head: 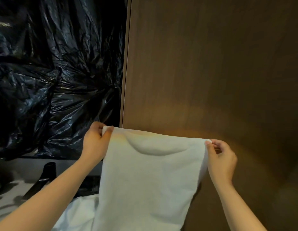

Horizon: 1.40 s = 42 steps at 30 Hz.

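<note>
- Background: a brown wooden panel (pixel 211 64) fills the right and centre of the view. Crumpled black plastic sheeting (pixel 53 64) covers the left, meeting the panel at a vertical edge.
- Item in hand: a white towel (pixel 150 172) hangs in the air in front of the panel, held by its two upper corners. Its top edge sags in the middle and its lower end runs out of view at the bottom.
- Below left: more white cloth (pixel 78 212) lies just beside the towel on a grey surface (pixel 8 197).
- Left hand (pixel 95 142): fingers and thumb pinch the upper left corner, bunching it slightly.
- Right hand (pixel 221 159): fingertips pinch the upper right corner. It sits lower than the left hand.
- A black upright object (pixel 46 174) stands on the grey surface; what it is cannot be told.
- Assessment: the step appears to be spreading the towel before a fold. Recommended: level the two hands, draw the corners apart until the sag goes, and check that the side edges hang straight before bringing corner to corner.
</note>
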Available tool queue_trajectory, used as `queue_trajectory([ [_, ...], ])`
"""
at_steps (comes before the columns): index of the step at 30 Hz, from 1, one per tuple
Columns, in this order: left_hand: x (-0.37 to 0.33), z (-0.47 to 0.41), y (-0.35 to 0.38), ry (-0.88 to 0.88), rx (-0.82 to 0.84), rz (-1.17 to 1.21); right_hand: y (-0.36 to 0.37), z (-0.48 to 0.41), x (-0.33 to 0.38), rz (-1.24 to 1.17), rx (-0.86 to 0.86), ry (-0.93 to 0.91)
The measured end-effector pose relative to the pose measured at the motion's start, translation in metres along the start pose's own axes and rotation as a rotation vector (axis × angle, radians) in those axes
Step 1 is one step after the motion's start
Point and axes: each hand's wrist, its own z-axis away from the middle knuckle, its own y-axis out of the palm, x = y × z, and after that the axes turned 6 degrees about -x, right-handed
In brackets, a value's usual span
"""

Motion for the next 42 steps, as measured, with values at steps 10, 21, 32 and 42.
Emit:
queue_trajectory([
  [10,-0.030,0.050,-0.009,-0.128,0.101,0.165,-0.011,0.045,0.036,-0.295,0.114,0.084],
  [21,-0.059,0.130,-0.011,-0.307,0.316,0.493,-0.006,0.130,0.064,-0.498,0.495,0.195],
  [32,-0.053,0.150,-0.032,-0.339,0.286,0.533,-0.016,0.143,0.071,-0.527,0.785,0.234],
  [42,-0.047,0.155,-0.042,-0.459,0.311,0.643,-0.017,0.141,0.063,-0.548,0.976,0.255],
])
